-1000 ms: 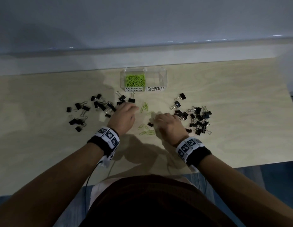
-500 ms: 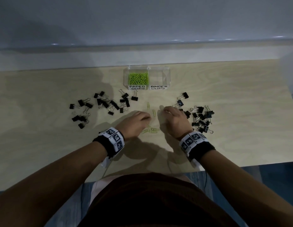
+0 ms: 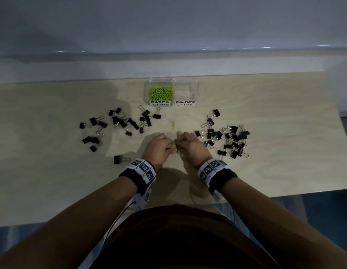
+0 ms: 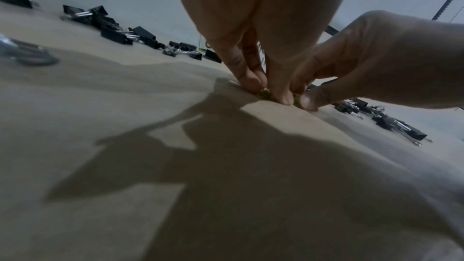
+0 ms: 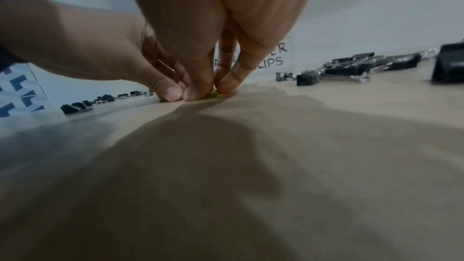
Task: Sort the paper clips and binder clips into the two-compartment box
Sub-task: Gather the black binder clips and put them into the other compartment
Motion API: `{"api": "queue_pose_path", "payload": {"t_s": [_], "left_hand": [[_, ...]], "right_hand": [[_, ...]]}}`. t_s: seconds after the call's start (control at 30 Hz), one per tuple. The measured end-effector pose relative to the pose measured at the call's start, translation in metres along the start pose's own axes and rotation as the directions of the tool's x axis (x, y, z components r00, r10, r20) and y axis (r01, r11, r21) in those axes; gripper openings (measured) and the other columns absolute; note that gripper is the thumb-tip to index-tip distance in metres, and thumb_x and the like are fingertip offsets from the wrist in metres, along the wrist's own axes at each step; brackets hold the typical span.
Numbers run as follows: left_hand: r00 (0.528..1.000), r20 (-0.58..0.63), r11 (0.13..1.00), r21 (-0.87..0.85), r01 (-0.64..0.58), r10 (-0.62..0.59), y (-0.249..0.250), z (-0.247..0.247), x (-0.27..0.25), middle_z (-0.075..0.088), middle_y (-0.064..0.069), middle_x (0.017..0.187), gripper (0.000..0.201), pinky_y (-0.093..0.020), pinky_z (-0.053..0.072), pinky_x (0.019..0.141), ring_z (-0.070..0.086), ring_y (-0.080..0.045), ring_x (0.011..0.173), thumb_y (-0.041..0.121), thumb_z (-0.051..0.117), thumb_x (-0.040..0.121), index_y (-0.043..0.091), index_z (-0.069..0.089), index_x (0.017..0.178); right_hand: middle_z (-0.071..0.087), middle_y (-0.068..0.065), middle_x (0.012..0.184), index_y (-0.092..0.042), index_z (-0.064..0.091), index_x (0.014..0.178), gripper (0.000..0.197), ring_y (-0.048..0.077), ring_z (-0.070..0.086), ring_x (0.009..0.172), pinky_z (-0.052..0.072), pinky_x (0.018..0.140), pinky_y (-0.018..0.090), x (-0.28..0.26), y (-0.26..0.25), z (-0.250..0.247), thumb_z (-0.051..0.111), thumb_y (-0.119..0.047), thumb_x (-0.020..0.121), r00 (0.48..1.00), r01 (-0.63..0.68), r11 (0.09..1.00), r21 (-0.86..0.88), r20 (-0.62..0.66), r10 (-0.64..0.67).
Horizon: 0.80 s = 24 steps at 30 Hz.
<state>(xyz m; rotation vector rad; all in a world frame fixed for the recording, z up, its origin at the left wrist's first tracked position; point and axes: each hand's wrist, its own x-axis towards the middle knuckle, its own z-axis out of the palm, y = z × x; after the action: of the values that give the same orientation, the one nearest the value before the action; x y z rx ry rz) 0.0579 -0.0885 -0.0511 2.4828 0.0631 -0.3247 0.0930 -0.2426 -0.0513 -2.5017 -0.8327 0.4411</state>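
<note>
Pinching together a small green bunch of paper clips [image 3: 172, 148] on the table [image 3: 52, 181], left hand [image 3: 156, 147] and right hand [image 3: 190, 147] side by side, fingertips [image 4: 253, 82] of both curled down onto the heap and nearly touching each other. Seen low from the wrist views as only a sliver of green under the fingers [image 5: 200, 88], so hard to say how many clips lie in the bunch or whether any are yet lifted off the wood. One stray paper clip [image 3: 172, 125] left just beyond the hands, toward the box. Farther off, the two-compartment box [image 3: 196, 90] at the far middle of the table, its left half, labelled for paper clips, well filled with green clips [image 3: 162, 93], its right half, labelled for binder clips, apparently holding nothing. To the left a loose scatter of black binder clips [image 3: 120, 121], to the right a denser pile of binder clips [image 3: 227, 138], and one lone binder clip [image 3: 119, 159] near the left wrist. Judged as the tail end of the paper-clip stage, with binder clips not yet begun. Next likely needed: a firm enough squeeze to raise the thin wires without dropping any, a carry to the left compartment, then a return for the stray.
</note>
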Motion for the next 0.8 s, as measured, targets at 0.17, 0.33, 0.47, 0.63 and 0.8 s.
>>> {"api": "queue_pose_path", "payload": {"t_s": [0.17,0.33,0.47,0.63,0.8], "left_hand": [[1.0,0.004,0.998,0.063,0.016,-0.016,-0.002,-0.004,0.001,0.058,-0.011,0.1,0.011,-0.033,0.039,0.084,0.052,-0.025,0.097,0.013,0.059,0.087,0.005,0.063,0.094],[0.999,0.054,0.981,0.195,-0.003,-0.007,-0.003,-0.002,-0.002,0.054,-0.013,0.106,0.009,-0.035,0.038,0.088,0.046,-0.027,0.102,0.008,0.051,0.09,0.006,0.054,0.098],[0.997,0.073,0.939,0.341,-0.046,0.022,0.003,-0.002,-0.003,0.053,-0.015,0.111,0.018,-0.035,0.035,0.091,0.045,-0.029,0.105,0.0,0.046,0.088,0.004,0.05,0.104],[0.992,0.103,0.923,0.371,-0.105,0.071,0.002,-0.005,-0.004,0.052,-0.018,0.111,0.027,-0.035,0.035,0.09,0.045,-0.031,0.104,-0.009,0.042,0.081,0.002,0.048,0.104],[1.0,-0.008,0.988,0.154,-0.015,0.017,-0.005,-0.031,0.013,0.05,-0.012,0.092,0.025,-0.03,0.034,0.071,0.048,-0.03,0.093,-0.016,0.041,0.077,0.006,0.046,0.087]], "right_hand": [[0.056,0.012,0.086,-0.007,0.063,0.084,0.016,0.03,0.052,0.072,0.049,0.057,0.035,-0.004,-0.01,0.003,0.061,0.002,0.071,0.994,-0.009,1.0,-0.015,-0.107,0.007],[0.052,0.01,0.082,-0.012,0.051,0.082,0.023,0.027,0.049,0.071,0.05,0.062,0.041,-0.005,-0.013,0.004,0.06,0.005,0.07,0.989,-0.094,0.995,0.02,-0.117,0.096],[0.052,0.012,0.085,-0.015,0.045,0.086,0.023,0.028,0.048,0.074,0.048,0.063,0.039,-0.003,-0.017,0.004,0.056,0.001,0.074,0.993,-0.085,0.996,0.018,-0.084,0.086],[0.054,0.017,0.085,-0.006,0.054,0.089,0.01,0.031,0.05,0.075,0.048,0.066,0.043,0.008,-0.02,-0.001,0.05,-0.002,0.081,0.997,-0.082,0.997,0.004,-0.014,0.082],[0.062,0.007,0.077,-0.003,0.062,0.083,0.013,0.022,0.059,0.07,0.042,0.061,0.017,0.041,-0.026,-0.037,0.05,0.0,0.084,0.949,-0.291,0.911,0.293,-0.029,0.313]]}}
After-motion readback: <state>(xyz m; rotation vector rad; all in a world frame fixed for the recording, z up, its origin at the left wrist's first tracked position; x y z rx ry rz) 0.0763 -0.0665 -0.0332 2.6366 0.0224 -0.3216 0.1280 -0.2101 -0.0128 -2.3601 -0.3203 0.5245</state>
